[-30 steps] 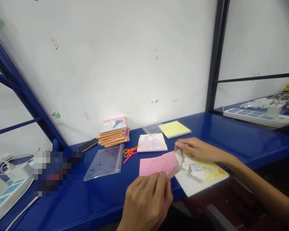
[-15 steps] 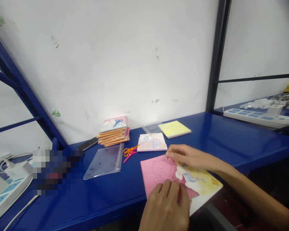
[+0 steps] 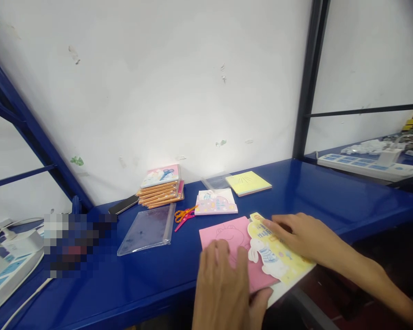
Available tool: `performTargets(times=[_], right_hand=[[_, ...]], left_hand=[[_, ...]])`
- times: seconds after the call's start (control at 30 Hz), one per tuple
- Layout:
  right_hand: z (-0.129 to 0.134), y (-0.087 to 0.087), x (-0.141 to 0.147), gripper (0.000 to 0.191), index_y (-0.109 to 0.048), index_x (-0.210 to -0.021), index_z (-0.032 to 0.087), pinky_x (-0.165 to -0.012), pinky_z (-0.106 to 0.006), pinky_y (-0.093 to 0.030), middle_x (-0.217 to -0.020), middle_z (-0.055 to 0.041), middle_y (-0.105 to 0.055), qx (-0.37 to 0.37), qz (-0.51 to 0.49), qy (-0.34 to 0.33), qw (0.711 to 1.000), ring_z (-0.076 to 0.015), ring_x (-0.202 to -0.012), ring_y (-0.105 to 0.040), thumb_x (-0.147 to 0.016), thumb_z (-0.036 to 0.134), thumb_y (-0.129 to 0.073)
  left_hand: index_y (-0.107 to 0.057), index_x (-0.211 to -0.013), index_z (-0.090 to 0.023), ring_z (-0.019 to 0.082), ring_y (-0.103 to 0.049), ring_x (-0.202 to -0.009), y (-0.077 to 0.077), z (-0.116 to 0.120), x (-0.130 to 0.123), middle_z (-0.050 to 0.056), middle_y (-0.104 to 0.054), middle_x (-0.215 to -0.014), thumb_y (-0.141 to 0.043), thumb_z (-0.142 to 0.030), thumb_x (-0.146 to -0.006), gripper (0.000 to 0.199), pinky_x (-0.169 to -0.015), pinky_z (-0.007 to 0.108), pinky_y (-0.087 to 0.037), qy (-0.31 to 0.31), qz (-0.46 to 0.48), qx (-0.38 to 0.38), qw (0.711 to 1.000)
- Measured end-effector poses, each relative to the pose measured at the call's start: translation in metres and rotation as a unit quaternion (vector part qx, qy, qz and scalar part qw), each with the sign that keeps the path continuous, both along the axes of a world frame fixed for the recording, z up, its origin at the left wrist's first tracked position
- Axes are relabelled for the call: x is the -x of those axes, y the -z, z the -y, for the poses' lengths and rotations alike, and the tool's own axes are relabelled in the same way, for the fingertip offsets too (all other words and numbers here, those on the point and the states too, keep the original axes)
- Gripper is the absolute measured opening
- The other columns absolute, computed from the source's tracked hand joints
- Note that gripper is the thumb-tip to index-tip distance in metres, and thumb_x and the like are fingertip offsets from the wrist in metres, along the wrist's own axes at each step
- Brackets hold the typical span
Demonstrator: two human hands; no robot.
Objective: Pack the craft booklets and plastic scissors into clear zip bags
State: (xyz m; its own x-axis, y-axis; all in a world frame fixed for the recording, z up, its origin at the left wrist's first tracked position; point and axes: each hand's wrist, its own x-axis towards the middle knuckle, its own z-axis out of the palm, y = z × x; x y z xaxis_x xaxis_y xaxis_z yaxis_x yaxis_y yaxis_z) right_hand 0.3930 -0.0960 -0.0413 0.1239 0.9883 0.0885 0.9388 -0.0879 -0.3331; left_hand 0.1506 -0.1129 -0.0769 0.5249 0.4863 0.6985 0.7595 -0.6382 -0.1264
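Observation:
A paper booklet lies near the table's front edge, with pink pages [image 3: 237, 229] bearing a line drawing. Its yellow cover [image 3: 292, 266], with a white rabbit shape on it, is folded out to the right and overhangs the edge. My left hand [image 3: 223, 284] rests over the lower pink page, fingers spread and thumb by the bottom edge. Flat on the yellow cover lies my right hand [image 3: 299, 236], its thumb stretched to the left. Beyond are orange and pink scissors [image 3: 185, 215] and a pale pink booklet [image 3: 216, 205].
Behind stand a stack of booklet packs [image 3: 161, 185] and a yellow paper pad [image 3: 249, 182]. A clear zip pouch [image 3: 146, 231] and a black phone [image 3: 124, 204] lie left. Power strips [image 3: 368, 167] sit at both sides; a blurred patch [image 3: 75, 250] hides something at left.
My right hand has let go of the pink page's top edge and moved right onto the yellow cover, uncovering its top. My left hand's fingers have spread and shifted slightly left and up.

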Motion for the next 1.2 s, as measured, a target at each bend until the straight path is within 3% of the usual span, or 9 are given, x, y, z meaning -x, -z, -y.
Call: performTargets(times=[0.1, 0.2, 0.33, 0.47, 0.63, 0.73, 0.87, 1.03, 1.2], right_hand=[[0.003, 0.004, 0.001, 0.061, -0.062, -0.070, 0.026, -0.056, -0.033, -0.027, -0.071, -0.0066, -0.071, 0.005, 0.066, 0.040, 0.997, -0.0289, -0.066, -0.064, -0.099, 0.068, -0.028], [0.009, 0.006, 0.001, 0.058, -0.066, -0.073, 0.026, -0.057, -0.033, -0.024, -0.077, -0.0101, -0.073, 0.013, 0.105, 0.083, 0.991, -0.0336, -0.072, -0.068, -0.098, 0.067, -0.033], [0.016, 0.004, 0.009, 0.058, -0.063, -0.068, 0.026, -0.057, -0.033, -0.022, -0.071, -0.0080, -0.072, 0.006, 0.082, 0.051, 0.995, -0.0303, -0.068, -0.066, -0.098, 0.066, -0.033], [0.018, 0.003, 0.023, 0.065, -0.056, -0.061, 0.024, -0.056, -0.034, -0.021, -0.064, -0.0056, -0.067, 0.002, 0.024, 0.009, 1.000, -0.0231, -0.058, -0.057, -0.099, 0.069, -0.029], [0.019, 0.008, 0.021, 0.064, -0.049, -0.064, 0.022, -0.054, -0.032, -0.023, -0.064, -0.0027, -0.060, -0.001, -0.121, -0.033, 0.992, -0.0180, -0.059, -0.050, -0.096, 0.074, -0.032], [0.016, 0.011, 0.019, 0.056, -0.041, -0.070, 0.022, -0.052, -0.028, -0.026, -0.068, 0.0004, -0.059, 0.008, -0.304, -0.072, 0.950, -0.0155, -0.060, -0.051, -0.092, 0.073, -0.049], [0.009, 0.012, 0.023, 0.058, -0.029, -0.081, 0.025, -0.052, -0.024, -0.033, -0.069, 0.0051, -0.062, 0.042, -0.540, -0.101, 0.834, -0.0148, -0.060, -0.058, -0.081, 0.064, -0.073], [0.006, 0.001, 0.028, 0.053, -0.031, -0.095, 0.028, -0.055, -0.024, -0.046, -0.081, 0.0000, -0.075, 0.043, -0.626, -0.133, 0.768, -0.0195, -0.067, -0.071, -0.085, 0.052, -0.077], [0.004, -0.010, 0.045, 0.060, -0.032, -0.116, 0.030, -0.071, -0.039, -0.062, -0.097, -0.0047, -0.079, -0.041, -0.666, -0.140, 0.731, -0.0272, -0.083, -0.077, -0.084, 0.046, -0.080]], left_hand=[[-0.051, -0.148, -0.013, 0.057, -0.050, -0.130, 0.015, 0.005, 0.001, 0.032, -0.056, -0.141, -0.064, -0.079, -0.071, 0.102, -0.094, 0.065, -0.049, -0.142, 0.027, 0.061, 0.988], [-0.043, -0.154, -0.010, 0.060, -0.044, -0.133, 0.019, 0.009, -0.002, 0.038, -0.051, -0.144, -0.060, -0.080, -0.074, 0.108, -0.100, 0.070, -0.041, -0.197, 0.040, 0.154, 0.967], [-0.040, -0.156, -0.016, 0.058, -0.038, -0.140, 0.011, 0.003, 0.004, 0.035, -0.044, -0.151, -0.055, -0.077, -0.080, 0.098, -0.104, 0.072, -0.036, -0.128, 0.002, 0.269, 0.955], [-0.025, -0.160, -0.019, 0.059, -0.028, -0.143, 0.007, -0.005, 0.012, 0.033, -0.034, -0.158, -0.068, -0.080, -0.064, 0.121, -0.105, 0.074, -0.035, -0.043, -0.041, 0.377, 0.924], [-0.035, -0.158, -0.023, 0.053, -0.040, -0.141, 0.003, 0.000, 0.003, 0.025, -0.046, -0.155, -0.075, -0.042, -0.074, 0.095, -0.108, 0.066, -0.037, -0.080, 0.016, 0.340, 0.937], [-0.038, -0.157, -0.021, 0.049, -0.046, -0.138, -0.002, 0.005, -0.002, 0.024, -0.051, -0.151, -0.071, -0.038, -0.077, 0.088, -0.109, 0.061, -0.037, -0.089, 0.058, 0.322, 0.941], [-0.039, -0.157, -0.018, 0.049, -0.045, -0.138, -0.013, 0.004, 0.002, 0.024, -0.052, -0.151, -0.065, -0.040, -0.080, 0.084, -0.110, 0.062, -0.034, -0.061, 0.079, 0.363, 0.926], [-0.043, -0.155, -0.024, 0.047, -0.052, -0.132, -0.036, -0.004, 0.009, 0.019, -0.057, -0.147, -0.076, -0.042, -0.072, 0.092, -0.108, 0.060, -0.038, -0.022, 0.238, 0.401, 0.884], [-0.015, -0.162, -0.017, 0.036, -0.067, -0.116, -0.050, -0.034, 0.024, 0.024, -0.054, -0.148, -0.075, -0.050, -0.080, 0.107, -0.098, 0.051, -0.052, 0.059, 0.489, 0.488, 0.721]])
